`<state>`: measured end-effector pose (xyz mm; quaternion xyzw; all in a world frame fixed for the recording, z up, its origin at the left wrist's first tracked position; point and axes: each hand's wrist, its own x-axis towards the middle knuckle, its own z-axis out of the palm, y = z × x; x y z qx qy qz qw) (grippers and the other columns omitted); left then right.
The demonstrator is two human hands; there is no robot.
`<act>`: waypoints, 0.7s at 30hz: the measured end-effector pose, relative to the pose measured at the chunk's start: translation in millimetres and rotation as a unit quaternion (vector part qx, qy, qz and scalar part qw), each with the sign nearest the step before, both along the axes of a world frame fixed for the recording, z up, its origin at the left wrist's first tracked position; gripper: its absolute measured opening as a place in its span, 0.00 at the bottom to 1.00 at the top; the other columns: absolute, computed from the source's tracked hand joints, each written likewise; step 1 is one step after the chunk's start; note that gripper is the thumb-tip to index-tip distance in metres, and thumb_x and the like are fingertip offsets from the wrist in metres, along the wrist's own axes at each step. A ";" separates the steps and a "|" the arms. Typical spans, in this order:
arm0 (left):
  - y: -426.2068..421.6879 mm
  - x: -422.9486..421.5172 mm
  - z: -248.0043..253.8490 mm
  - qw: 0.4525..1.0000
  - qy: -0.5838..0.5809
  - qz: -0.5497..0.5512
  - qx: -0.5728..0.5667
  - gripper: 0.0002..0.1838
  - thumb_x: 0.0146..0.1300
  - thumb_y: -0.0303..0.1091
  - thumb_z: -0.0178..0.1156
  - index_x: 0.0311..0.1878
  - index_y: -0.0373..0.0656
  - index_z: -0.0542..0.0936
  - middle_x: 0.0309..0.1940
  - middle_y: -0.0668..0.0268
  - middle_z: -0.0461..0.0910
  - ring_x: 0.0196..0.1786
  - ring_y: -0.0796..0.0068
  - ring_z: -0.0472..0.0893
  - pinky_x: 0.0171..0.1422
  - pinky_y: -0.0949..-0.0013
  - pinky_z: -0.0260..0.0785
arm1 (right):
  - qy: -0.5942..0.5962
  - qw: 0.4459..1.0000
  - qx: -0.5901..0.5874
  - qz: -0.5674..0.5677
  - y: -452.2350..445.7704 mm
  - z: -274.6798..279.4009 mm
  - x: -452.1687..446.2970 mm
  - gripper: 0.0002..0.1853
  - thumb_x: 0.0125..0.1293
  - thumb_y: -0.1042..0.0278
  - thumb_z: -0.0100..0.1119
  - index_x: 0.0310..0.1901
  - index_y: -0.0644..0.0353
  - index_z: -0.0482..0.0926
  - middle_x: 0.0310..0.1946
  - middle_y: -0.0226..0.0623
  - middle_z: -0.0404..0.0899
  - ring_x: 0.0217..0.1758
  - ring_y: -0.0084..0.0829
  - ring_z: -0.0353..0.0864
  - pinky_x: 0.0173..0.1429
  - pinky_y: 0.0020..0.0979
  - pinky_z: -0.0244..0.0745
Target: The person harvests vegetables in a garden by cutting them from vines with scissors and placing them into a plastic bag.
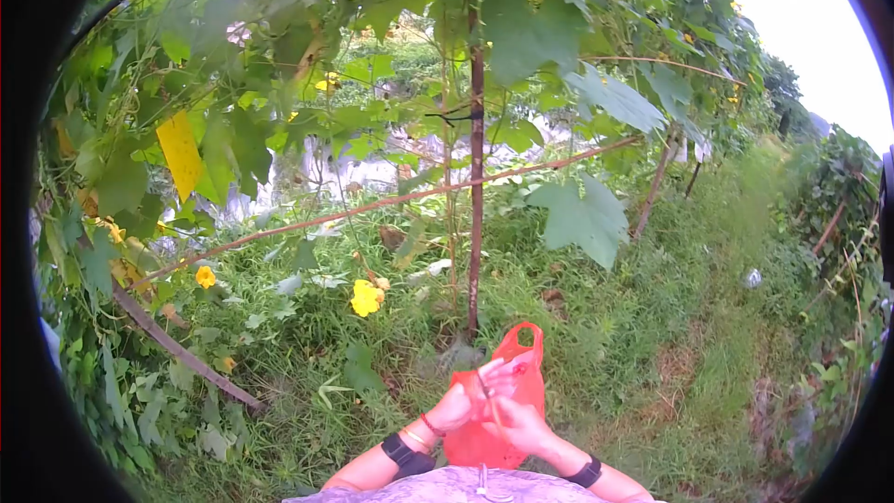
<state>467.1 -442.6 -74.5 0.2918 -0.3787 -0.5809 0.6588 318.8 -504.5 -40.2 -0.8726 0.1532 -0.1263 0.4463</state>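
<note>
My left hand (454,407) and my right hand (521,424) meet low in the middle of the head view, in front of my body. Between them runs a thin brown stem-like strip (489,395), and the fingers of both hands are closed around it. Its exact kind is too small to make out. A red plastic bag (529,382) hangs right behind and under the hands, with one handle loop standing up. The hands cover part of the bag, and its contents cannot be seen.
A thin upright pole (476,177) stands ahead, crossed by a slanting reddish stick (410,196). Leafy vines hang overhead with yellow flowers (367,298) and a yellow leaf-like sheet (180,155). Tall grass (689,345) covers the ground. A curved wooden stake (182,349) leans at left.
</note>
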 end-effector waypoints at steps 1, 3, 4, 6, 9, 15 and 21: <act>-2.9 4.6 14.9 0.998 0.049 0.038 -0.019 0.32 0.61 0.34 0.50 0.66 0.42 0.49 0.60 0.58 0.60 0.60 0.65 0.65 0.63 0.64 0.59 | 0.001 0.998 0.062 -0.009 -1.8 3.1 3.6 0.18 0.54 0.64 0.60 0.45 0.60 0.70 0.30 0.42 0.78 0.35 0.35 0.80 0.37 0.32 0.74; -12.6 14.8 43.0 0.986 0.131 0.081 -0.057 0.40 0.57 0.39 0.57 0.67 0.47 0.45 0.62 0.58 0.56 0.60 0.61 0.65 0.63 0.61 0.60 | -0.046 0.992 0.112 -0.026 -4.2 10.0 14.0 0.18 0.55 0.66 0.60 0.46 0.60 0.70 0.31 0.38 0.78 0.35 0.29 0.79 0.38 0.30 0.74; -20.2 19.0 55.2 0.979 0.166 0.088 -0.077 0.43 0.55 0.38 0.59 0.68 0.51 0.43 0.63 0.58 0.55 0.59 0.59 0.65 0.61 0.60 0.61 | -0.091 0.982 0.160 -0.044 -7.0 16.6 16.0 0.18 0.55 0.67 0.60 0.48 0.59 0.70 0.32 0.34 0.78 0.34 0.23 0.79 0.39 0.27 0.73; -40.3 42.0 72.4 0.974 0.126 0.118 -0.147 0.51 0.49 0.40 0.65 0.68 0.56 0.37 0.63 0.60 0.54 0.60 0.55 0.65 0.60 0.56 0.63 | -0.110 0.980 0.143 -0.081 -26.8 36.9 15.6 0.14 0.55 0.71 0.60 0.42 0.60 0.71 0.32 0.30 0.77 0.35 0.20 0.76 0.39 0.24 0.72; -70.8 76.3 127.4 0.943 0.039 0.230 -0.238 0.60 0.39 0.47 0.71 0.68 0.52 0.37 0.62 0.60 0.56 0.57 0.57 0.67 0.57 0.59 0.66 | -0.161 0.956 0.176 -0.170 -74.2 62.7 1.0 0.12 0.54 0.71 0.61 0.39 0.60 0.71 0.28 0.29 0.75 0.33 0.19 0.74 0.36 0.24 0.72; -117.7 111.0 231.3 0.749 -0.357 0.479 -0.288 0.62 0.32 0.49 0.73 0.67 0.47 0.43 0.60 0.58 0.56 0.55 0.62 0.68 0.55 0.64 0.67 | -0.085 0.918 -0.178 -0.344 -206.9 124.0 -46.9 0.19 0.48 0.63 0.64 0.39 0.60 0.70 0.25 0.33 0.72 0.27 0.26 0.71 0.31 0.28 0.67; -189.6 119.0 281.3 0.447 -0.603 0.623 -0.220 0.53 0.37 0.38 0.71 0.66 0.47 0.50 0.64 0.56 0.50 0.62 0.58 0.60 0.62 0.60 0.59 | -0.152 0.789 -0.510 -0.309 -339.3 212.8 -30.5 0.27 0.45 0.53 0.64 0.46 0.56 0.69 0.35 0.35 0.72 0.42 0.33 0.72 0.48 0.36 0.58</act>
